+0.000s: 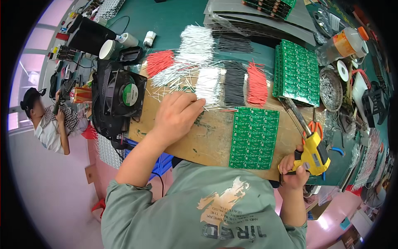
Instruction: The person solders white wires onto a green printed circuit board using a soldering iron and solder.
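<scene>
My left hand (176,114) reaches over the wooden board (186,145), fingers bent and pinched at the lower left end of a bundle of white wires (208,85). How many wires are between the fingertips is hidden. Beside that bundle lie black wires (234,85) and red wires (257,86). A green circuit board panel (254,139) rests flat in front of me. At its right, my right hand (294,168) is wrapped round the handle of a yellow soldering gun (316,155), whose metal tip points up and away toward the stacked green panels (298,70).
A black fan (124,93) stands on the left. More loose white wires (195,43) and red wires (159,62) lie behind. On the right are a plastic bottle (342,45), a dish of metal scraps (331,89) and blue-handled pliers (338,150). Another person (54,120) sits far left.
</scene>
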The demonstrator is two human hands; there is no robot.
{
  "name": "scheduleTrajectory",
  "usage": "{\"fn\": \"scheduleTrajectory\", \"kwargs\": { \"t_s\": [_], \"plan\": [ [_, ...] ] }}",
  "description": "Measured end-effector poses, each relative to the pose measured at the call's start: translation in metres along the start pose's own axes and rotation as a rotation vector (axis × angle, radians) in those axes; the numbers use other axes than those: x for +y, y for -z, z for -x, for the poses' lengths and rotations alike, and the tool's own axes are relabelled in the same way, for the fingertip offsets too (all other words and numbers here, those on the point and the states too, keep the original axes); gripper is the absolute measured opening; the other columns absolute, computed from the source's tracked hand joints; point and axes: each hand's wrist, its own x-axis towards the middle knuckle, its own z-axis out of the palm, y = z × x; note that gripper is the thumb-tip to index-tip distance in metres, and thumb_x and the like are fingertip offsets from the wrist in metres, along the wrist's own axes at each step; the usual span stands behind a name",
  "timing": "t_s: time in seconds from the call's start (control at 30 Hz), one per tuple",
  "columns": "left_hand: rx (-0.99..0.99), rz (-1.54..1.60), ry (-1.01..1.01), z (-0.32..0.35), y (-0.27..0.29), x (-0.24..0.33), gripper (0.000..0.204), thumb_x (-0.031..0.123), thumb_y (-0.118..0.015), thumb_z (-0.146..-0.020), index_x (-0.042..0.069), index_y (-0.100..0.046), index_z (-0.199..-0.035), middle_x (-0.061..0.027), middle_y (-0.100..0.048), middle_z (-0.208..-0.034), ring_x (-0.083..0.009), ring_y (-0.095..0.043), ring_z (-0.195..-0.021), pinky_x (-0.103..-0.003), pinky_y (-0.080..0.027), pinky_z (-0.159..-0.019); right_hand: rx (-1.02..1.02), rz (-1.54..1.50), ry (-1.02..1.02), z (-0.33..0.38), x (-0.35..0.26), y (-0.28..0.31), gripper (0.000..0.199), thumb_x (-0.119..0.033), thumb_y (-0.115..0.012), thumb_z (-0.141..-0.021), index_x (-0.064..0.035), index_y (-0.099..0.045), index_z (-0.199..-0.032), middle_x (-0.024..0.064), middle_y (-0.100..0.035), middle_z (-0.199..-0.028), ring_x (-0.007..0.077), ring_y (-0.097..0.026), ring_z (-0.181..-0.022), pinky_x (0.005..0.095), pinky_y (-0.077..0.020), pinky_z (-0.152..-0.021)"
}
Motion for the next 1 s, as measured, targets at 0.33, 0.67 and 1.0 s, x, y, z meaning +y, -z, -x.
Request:
{"fn": "scheduleTrajectory", "kwargs": {
  "t_s": [0.33,0.67,1.0],
  "plan": [
    [-0.064,-0.141,-0.035,-0.018,-0.005,0.005,0.017,0.015,-0.08,-0.088,0.01,-0.076,-0.104,-0.0016,-0.066,-0.101,-0.0226,-0.064,-0.096,-0.039,-0.048,-0.083,0.005,0.005,0.027,-0.002,0.001,-0.007,0.077,-0.031,-0.083,-0.097,0.005,-0.047,-0.155,0.008,-0.062,-0.081,0.0208,-0.061,-0.067,0.0387,-0.0529,-0.062],
    [-0.093,-0.283,-0.141,-0.03,-0.009,0.003,0.011,0.016,-0.075,-0.08,0.013,-0.065,-0.082,-0.0031,-0.055,-0.087,-0.0225,-0.058,-0.087,-0.038,-0.045,-0.077,-0.003,-0.01,0.048,-0.004,0.001,-0.009,0.077,-0.03,-0.083,-0.097,0.0051,-0.047,-0.155,0.0087,-0.062,-0.08,0.0213,-0.06,-0.066,0.0388,-0.0526,-0.061],
    [-0.067,-0.191,-0.103,-0.03,-0.009,0.003,0.014,0.012,-0.075,-0.077,0.012,-0.062,-0.082,-0.0036,-0.061,-0.086,-0.0247,-0.061,-0.083,-0.04,-0.047,-0.075,0.046,0.0,0.05,-0.004,0.0,-0.015,0.075,-0.028,-0.083,-0.096,0.0062,-0.049,-0.153,0.0101,-0.062,-0.076,0.0219,-0.06,-0.061,0.0398,-0.0538,-0.061]
  ]
}}
